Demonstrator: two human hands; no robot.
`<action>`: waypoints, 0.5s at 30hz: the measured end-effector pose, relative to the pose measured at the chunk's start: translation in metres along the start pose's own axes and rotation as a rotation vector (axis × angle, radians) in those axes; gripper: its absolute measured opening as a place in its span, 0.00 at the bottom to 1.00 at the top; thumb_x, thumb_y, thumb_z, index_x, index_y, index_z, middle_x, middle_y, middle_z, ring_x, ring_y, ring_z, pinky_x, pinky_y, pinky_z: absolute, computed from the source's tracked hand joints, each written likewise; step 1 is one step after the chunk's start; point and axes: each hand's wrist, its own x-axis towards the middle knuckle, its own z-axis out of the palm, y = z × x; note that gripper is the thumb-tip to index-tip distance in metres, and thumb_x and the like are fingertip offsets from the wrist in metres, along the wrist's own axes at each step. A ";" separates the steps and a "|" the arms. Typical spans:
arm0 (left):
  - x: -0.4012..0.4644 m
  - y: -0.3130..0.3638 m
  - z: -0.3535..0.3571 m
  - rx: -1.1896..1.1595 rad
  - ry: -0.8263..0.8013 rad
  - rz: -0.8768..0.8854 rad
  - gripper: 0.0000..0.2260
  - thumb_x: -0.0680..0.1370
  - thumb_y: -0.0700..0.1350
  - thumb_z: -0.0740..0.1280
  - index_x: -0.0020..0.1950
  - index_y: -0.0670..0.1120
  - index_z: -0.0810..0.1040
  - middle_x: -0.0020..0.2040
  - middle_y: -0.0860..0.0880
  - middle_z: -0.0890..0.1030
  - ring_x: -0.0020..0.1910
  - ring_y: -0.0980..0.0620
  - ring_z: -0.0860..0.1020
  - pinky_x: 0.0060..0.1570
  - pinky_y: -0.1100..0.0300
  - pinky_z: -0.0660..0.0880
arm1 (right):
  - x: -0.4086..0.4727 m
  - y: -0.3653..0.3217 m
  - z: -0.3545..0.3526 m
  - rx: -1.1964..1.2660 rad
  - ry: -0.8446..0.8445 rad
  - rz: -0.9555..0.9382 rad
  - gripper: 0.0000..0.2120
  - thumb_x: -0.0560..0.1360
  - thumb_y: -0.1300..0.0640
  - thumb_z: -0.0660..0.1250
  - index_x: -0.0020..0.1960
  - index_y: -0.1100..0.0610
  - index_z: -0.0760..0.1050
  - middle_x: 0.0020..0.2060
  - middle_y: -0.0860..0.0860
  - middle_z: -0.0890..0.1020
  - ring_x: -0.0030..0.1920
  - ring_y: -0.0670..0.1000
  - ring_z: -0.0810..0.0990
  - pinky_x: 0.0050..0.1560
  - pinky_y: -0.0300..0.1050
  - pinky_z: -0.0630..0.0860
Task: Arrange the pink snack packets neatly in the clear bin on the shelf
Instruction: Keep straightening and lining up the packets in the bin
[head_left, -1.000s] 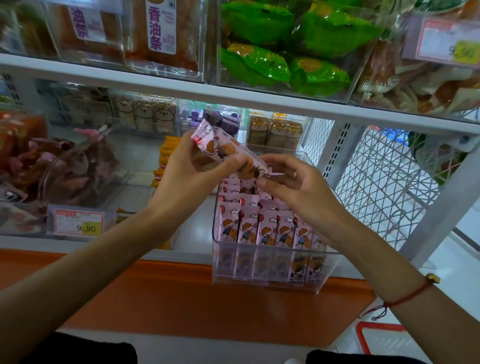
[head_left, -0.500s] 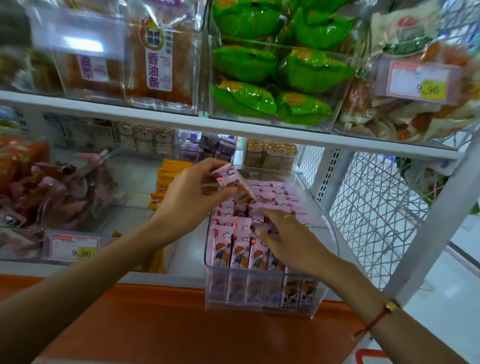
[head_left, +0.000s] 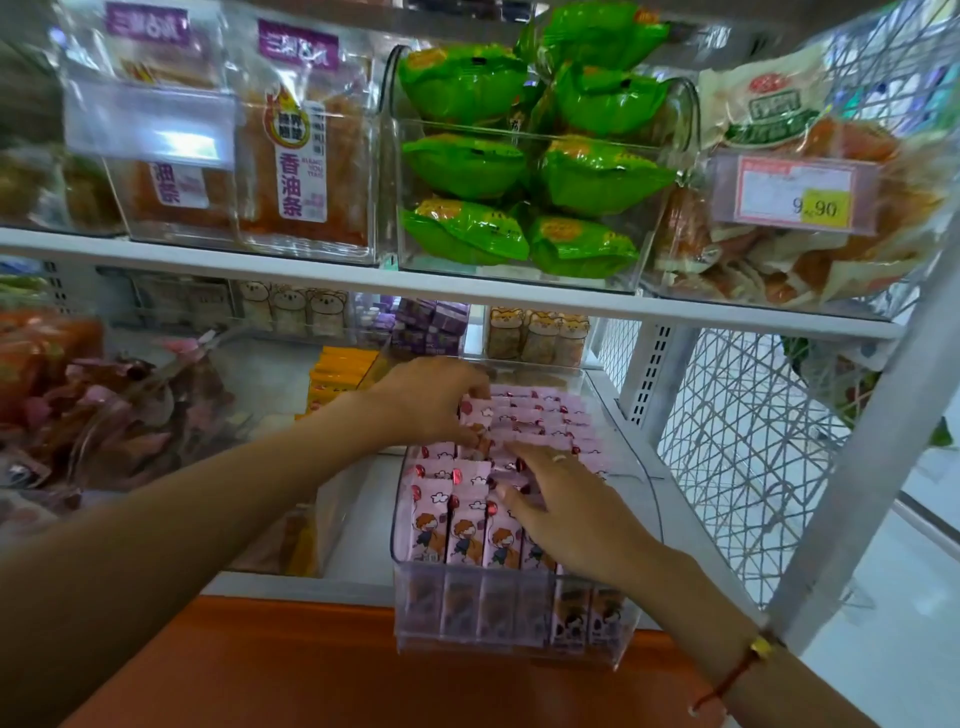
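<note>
From my head view, the clear bin (head_left: 524, 613) on the shelf (head_left: 363, 587) is nearly full of upright pink snack packets (head_left: 462, 525). My left hand (head_left: 431, 400) pinches one packet (head_left: 475, 423) into a middle row; my right hand (head_left: 571, 504) lies flat, pressing the rows apart. Little seems left: seat it, square the rows.

A shop: white shelves (head_left: 467, 283) carry clear bins (head_left: 524, 613) packed with wrapped snacks, green packets (head_left: 467, 166) stacked above, and a price tag (head_left: 797, 195) reading 9.90 is clipped to one bin front.
</note>
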 end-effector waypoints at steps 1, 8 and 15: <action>0.003 0.003 0.001 0.073 -0.030 0.002 0.23 0.73 0.55 0.71 0.65 0.49 0.74 0.62 0.49 0.77 0.58 0.50 0.75 0.56 0.56 0.72 | 0.000 0.000 0.001 -0.005 0.010 0.003 0.21 0.79 0.43 0.58 0.71 0.44 0.63 0.65 0.45 0.74 0.62 0.46 0.74 0.64 0.50 0.71; 0.005 0.004 0.008 0.197 -0.162 -0.002 0.19 0.77 0.56 0.66 0.66 0.51 0.75 0.63 0.51 0.77 0.61 0.51 0.74 0.61 0.56 0.67 | -0.001 0.001 0.003 -0.032 0.051 -0.016 0.20 0.79 0.42 0.57 0.70 0.42 0.63 0.65 0.44 0.74 0.61 0.45 0.74 0.62 0.46 0.69; -0.017 0.007 -0.013 0.088 -0.113 0.127 0.13 0.79 0.54 0.65 0.61 0.52 0.78 0.59 0.53 0.80 0.54 0.55 0.77 0.53 0.58 0.74 | 0.001 -0.005 -0.014 -0.083 0.240 -0.114 0.19 0.79 0.50 0.60 0.69 0.48 0.67 0.67 0.45 0.72 0.65 0.44 0.69 0.58 0.33 0.60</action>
